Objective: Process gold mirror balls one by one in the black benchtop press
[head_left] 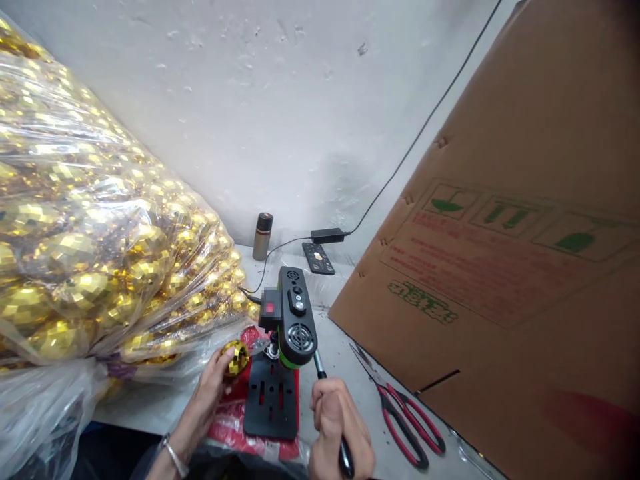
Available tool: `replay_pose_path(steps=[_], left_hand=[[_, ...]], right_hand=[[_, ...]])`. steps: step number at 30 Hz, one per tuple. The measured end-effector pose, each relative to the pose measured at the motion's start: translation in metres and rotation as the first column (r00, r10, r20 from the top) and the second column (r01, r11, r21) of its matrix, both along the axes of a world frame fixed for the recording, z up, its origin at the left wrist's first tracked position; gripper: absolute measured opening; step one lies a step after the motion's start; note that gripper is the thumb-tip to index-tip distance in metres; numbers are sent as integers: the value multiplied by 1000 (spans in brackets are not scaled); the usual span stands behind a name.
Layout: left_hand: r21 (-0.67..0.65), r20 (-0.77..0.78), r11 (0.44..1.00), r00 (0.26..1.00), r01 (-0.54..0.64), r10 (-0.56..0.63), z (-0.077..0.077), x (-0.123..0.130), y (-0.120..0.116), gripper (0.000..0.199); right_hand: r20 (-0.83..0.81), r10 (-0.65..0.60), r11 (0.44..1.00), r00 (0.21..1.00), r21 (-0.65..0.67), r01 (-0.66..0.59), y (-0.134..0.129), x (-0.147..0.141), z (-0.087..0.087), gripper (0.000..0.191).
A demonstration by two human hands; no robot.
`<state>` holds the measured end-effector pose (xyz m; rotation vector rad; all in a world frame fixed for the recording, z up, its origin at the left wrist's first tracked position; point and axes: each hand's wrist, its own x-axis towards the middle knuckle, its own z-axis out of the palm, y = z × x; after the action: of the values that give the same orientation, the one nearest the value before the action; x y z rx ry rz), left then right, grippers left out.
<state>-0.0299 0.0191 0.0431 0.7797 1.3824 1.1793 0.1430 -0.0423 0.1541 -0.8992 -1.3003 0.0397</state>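
My left hand [209, 385] grips a shiny gold faceted ball [235, 358] by its side, just left of a small black bench machine [297, 320]. The ball's right side is close to the metal tip under the machine's head; whether they touch I cannot tell. My right hand [340, 427] is wrapped round the lever [346, 459] at the machine's right, its black end showing below the fist. The machine's slotted black base plate [271, 407] rests on a red plastic sheet [235, 420].
A huge clear bag of gold balls [100, 253] fills the left. Scissors [400, 413] lie on the right beside a big cardboard box [500, 233]. Behind the machine are a canister [263, 237], a power adapter [328, 235] with its cable, and a dark phone-like slab [319, 259].
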Motion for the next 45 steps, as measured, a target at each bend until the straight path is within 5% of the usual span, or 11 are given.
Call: replay_pose_path(steps=[2,5,9,13,20,26,32,38,45], left_hand=[[-18,17,999,999,37,-37,-8,9,-11,72],[80,-178,992,981,98,-82,-17,21,-18,67],[229,-504,945,859,233,-90,-21,31,-22,55],[292,-648,879,754,377,-108,-21,36,-26,51],[386,-741,799,671,461,-29,-27,46,-30,46],[391,-812,781,582,487,43,-29,55,-22,41],[348,-803,784,595,514,-33,-33,55,-19,42],[297,-792,802,603,519,-96,-33,55,-20,45],[303,-784,802,613,515,-97,-28,56,-21,43]], right_hand=[[7,7,1000,1000,-11,-7,1,1,6,35],[30,31,999,999,-43,-30,1,4,10,33],[53,35,999,998,-29,-34,0,6,6,33],[59,15,999,998,-37,-13,-1,6,0,31],[72,15,1000,997,11,-16,0,6,-2,31],[40,33,996,999,-84,-29,-6,3,1,32],[-38,1,995,999,-99,-4,-11,-6,1,35],[-15,-181,976,983,-129,177,-14,-16,-20,37],[30,-130,987,991,-89,132,-13,-8,-42,33]])
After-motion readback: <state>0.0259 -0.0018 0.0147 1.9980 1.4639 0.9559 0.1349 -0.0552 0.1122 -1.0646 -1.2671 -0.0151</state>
